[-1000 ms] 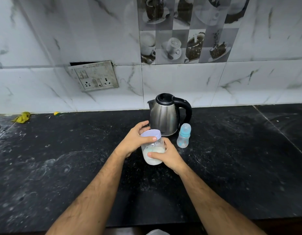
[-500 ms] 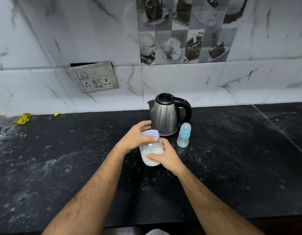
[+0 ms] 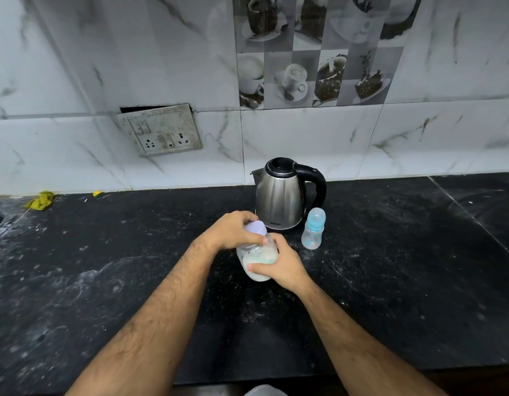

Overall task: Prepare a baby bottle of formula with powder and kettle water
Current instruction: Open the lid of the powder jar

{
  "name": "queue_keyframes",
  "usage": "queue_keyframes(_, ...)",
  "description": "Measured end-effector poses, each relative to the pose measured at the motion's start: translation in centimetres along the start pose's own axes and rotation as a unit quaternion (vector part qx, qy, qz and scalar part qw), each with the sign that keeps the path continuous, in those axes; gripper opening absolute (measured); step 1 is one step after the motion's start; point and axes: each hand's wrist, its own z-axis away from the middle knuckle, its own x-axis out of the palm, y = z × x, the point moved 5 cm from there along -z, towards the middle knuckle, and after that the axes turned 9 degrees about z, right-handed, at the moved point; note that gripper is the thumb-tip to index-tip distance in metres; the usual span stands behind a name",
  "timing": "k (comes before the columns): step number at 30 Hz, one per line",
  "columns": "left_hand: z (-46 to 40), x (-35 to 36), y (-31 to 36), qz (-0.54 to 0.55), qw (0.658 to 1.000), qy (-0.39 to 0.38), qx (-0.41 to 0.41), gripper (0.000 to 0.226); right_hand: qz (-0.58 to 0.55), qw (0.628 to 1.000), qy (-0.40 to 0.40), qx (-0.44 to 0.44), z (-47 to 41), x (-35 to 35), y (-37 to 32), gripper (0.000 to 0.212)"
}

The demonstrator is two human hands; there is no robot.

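Right now, in the head view, the only view given, both hands meet on a clear jar (image 3: 257,260) of pale powder held just over the black counter (image 3: 390,281), in front of the steel kettle (image 3: 280,195). The left hand (image 3: 233,232) is curled over the top, its fingers pressed around the pale purple lid (image 3: 256,226); the right hand (image 3: 281,267) wraps the lower body of the jar from the right side, thumb across the front, pinching it firm. The jar's long axis leans — the lid tips up and toward the left, the base sits lower and nearer the person — so the lid lies up and left of the right hand's grip, directly under the left palm. That puts the left hand as the one to twist while the right holds the body against the turn; I judge the step in hand to be unscrewing the lid, though whether it is already loose cannot be told. The baby bottle (image 3: 313,232) stands upright on the counter just right of the kettle, close beside the right hand yet not touching it, its blue top on and its body seemingly holding no liquid — the right hand is the nearer one to reach it once the powder is open
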Motion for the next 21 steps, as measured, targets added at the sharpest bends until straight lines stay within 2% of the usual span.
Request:
queue_keyframes(3,0.1,-0.3,-0.7,0.103,0.994,0.019,-0.012,0.047,0.006,1.000,0.003,0.003,-0.2,0.0,0.1,0.089)
queue_keyframes(6,0.7,-0.5,-1.6,0.264,0.961,0.062,-0.047,0.025,-0.009,1.000,0.011,0.006,-0.3,-0.1,0.5,0.081)
queue_keyframes(8,1.1,-0.3,-3.5,0.420,0.898,0.087,-0.102,0.028,-0.018,1.000,0.015,0.009,-0.4,-0.1,0.7,0.076)
queue_keyframes(11,1.1,0.5,-7.3,0.644,0.743,0.101,-0.152,0.046,-0.027,0.999,0.025,0.014,-0.7,0.1,0.9,0.078)
queue_keyframes(12,1.2,0.7,-8.6,0.673,0.712,0.118,-0.162,0.047,-0.028,0.999,0.030,0.017,-0.9,0.2,1.1,0.080)
queue_keyframes(13,1.3,0.7,-9.8,0.679,0.700,0.142,-0.170,0.044,-0.029,0.999,0.034,0.021,-1.0,0.2,1.2,0.081)
queue_keyframes(16,1.6,0.5,-13.4,0.619,0.722,0.229,-0.205,0.044,-0.025,0.998,0.040,0.028,-1.6,0.4,1.5,0.078)
queue_keyframes(18,2.0,0.2,-14.8,0.563,0.746,0.267,-0.235,0.047,-0.025,0.998,0.044,0.032,-1.6,0.2,1.6,0.075)
queue_keyframes(21,2.3,-0.3,-17.0,0.500,0.764,0.305,-0.271,0.040,-0.012,0.998,0.054,0.036,-1.9,0.4,1.7,0.071)
